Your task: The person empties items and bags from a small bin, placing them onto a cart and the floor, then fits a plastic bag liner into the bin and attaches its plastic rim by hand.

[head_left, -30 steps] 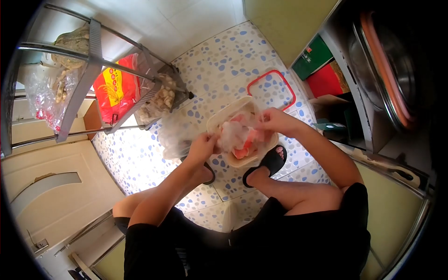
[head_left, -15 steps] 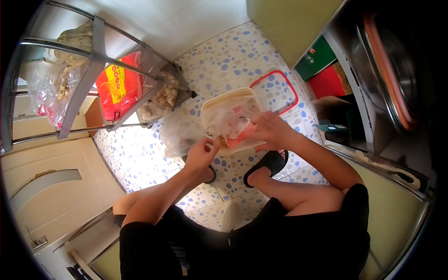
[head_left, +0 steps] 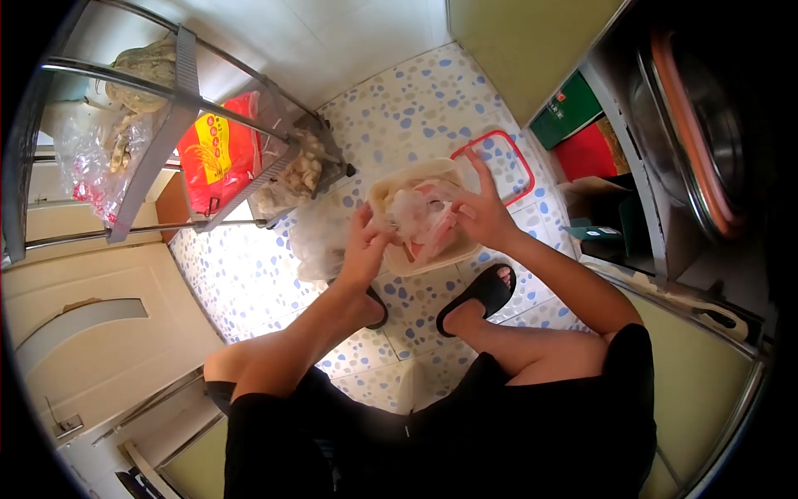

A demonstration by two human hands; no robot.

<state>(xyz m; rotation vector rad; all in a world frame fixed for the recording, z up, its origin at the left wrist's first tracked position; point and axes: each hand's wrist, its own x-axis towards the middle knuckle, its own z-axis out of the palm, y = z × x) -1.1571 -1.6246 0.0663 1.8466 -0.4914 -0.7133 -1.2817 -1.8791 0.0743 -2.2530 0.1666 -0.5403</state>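
A cream plastic box [head_left: 434, 267] stands on the floor between my feet. Inside it lies a crumpled clear plastic bag [head_left: 413, 214] with pink-red parts; what the bag holds is hard to make out. My left hand [head_left: 366, 243] is at the box's left side, its fingertips pinching the bag's edge. Over the right side, my right hand [head_left: 485, 213] pinches the bag between thumb and fingers, with one finger stretched upward. A second cloudy plastic bag [head_left: 314, 248] rests on the floor left of the box, partly behind my left hand. The clear lid with a red rim [head_left: 527, 166] lies behind my right hand.
On the left stands a metal rack [head_left: 145, 170] with a red-yellow package [head_left: 218, 154] and bagged goods. An open cupboard at right holds green boxes [head_left: 567, 108] and metal basins [head_left: 702, 141]. My black slippers [head_left: 478, 298] are close to the box.
Both hands have shifted upward, the right one raising a finger. The plastic bag has been drawn inward from the box's rim, so more of the box's front shows.
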